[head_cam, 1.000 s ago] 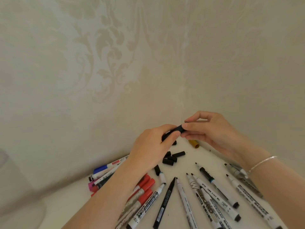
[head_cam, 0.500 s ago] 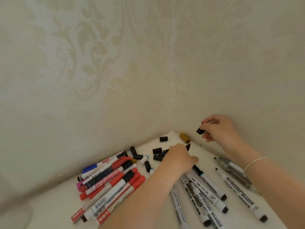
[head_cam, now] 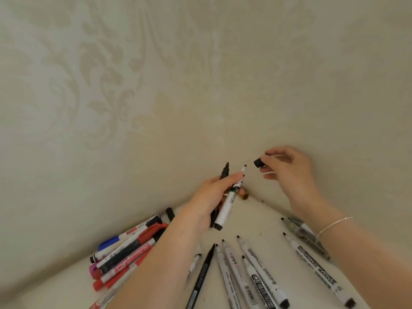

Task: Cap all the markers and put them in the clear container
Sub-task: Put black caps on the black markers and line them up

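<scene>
- Above the far corner of the tabletop (head_cam: 270, 221), the left hand (head_cam: 214, 195) holds two uncapped markers raised with tips up: a white-barrelled marker (head_cam: 229, 202) and a black marker (head_cam: 223, 175) beside it, its lower barrel hidden behind the hand.
- Its grip is wrapped round both barrels, thumb pressing along the white one.
- Just to the right, the right hand (head_cam: 289, 172) pinches a black cap (head_cam: 258, 162) between thumb and fingertip, near the white marker's tip but apart from it.
- Step in hand, as I judge it: capping the white marker. The next move calls for lining the cap's open end up with the tip and pushing it home.
- Uncapped white markers (head_cam: 263, 275) lie fanned on the near tabletop; a pile of capped red, blue and black markers (head_cam: 127, 248) lies at the left.
- A gold cap (head_cam: 244, 195) lies in the corner behind the left hand.
- No clear container shows, so most of the task remains.
</scene>
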Demonstrator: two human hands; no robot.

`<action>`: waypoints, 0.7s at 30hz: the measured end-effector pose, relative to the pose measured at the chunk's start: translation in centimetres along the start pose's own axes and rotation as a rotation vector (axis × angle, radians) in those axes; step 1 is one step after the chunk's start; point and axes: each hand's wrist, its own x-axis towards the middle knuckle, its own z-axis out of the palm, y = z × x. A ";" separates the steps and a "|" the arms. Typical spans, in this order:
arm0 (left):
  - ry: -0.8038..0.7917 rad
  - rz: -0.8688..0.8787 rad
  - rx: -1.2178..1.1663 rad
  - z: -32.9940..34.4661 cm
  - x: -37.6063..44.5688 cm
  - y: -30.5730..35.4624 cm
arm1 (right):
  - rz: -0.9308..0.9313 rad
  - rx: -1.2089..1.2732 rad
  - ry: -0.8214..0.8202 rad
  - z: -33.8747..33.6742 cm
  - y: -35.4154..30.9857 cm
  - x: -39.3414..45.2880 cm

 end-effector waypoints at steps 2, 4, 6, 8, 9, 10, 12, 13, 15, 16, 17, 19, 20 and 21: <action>-0.010 -0.005 0.029 -0.9 -0.4 0.2 | 0.027 0.061 -0.044 0.6 -0.3 -0.1; -0.031 0.007 0.029 -1.6 -0.4 0.0 | 0.049 0.082 -0.086 1.2 -0.5 -0.2; -0.035 0.020 0.034 -2.1 -0.5 -0.2 | 0.059 0.077 -0.115 1.7 -0.5 -0.3; -0.027 0.032 0.043 -2.5 -0.6 -0.4 | 0.062 0.061 -0.140 2.0 -0.4 -0.4; -0.023 0.039 0.044 -2.8 -0.6 -0.5 | 0.064 0.052 -0.148 2.1 -0.4 -0.4; -0.021 0.045 0.041 -3.0 -0.6 -0.6 | 0.068 0.045 -0.152 2.2 -0.4 -0.4; -0.030 0.057 0.000 -3.3 -0.5 -0.7 | 0.081 0.042 -0.156 2.4 -0.3 -0.3; -0.037 0.065 -0.038 -3.4 -0.6 -0.8 | 0.088 0.045 -0.159 2.5 -0.3 -0.3; -0.046 0.078 -0.097 -3.5 -0.7 -0.8 | 0.097 0.053 -0.165 2.7 -0.3 -0.3; -0.049 0.083 -0.105 -3.6 -0.8 -0.8 | 0.100 0.057 -0.168 2.8 -0.3 -0.4; -0.053 0.087 -0.106 -3.6 -0.9 -0.7 | 0.106 0.065 -0.172 2.9 -0.2 -0.4; -0.055 0.102 -0.101 -3.7 -0.9 -0.6 | 0.140 0.098 -0.208 3.2 -0.1 -0.6; -0.046 0.112 -0.093 -3.8 -0.8 -0.6 | 0.163 0.115 -0.243 3.3 -0.1 -0.7; -0.033 0.123 -0.081 -3.8 -0.8 -0.5 | 0.186 0.126 -0.282 3.4 -0.1 -0.8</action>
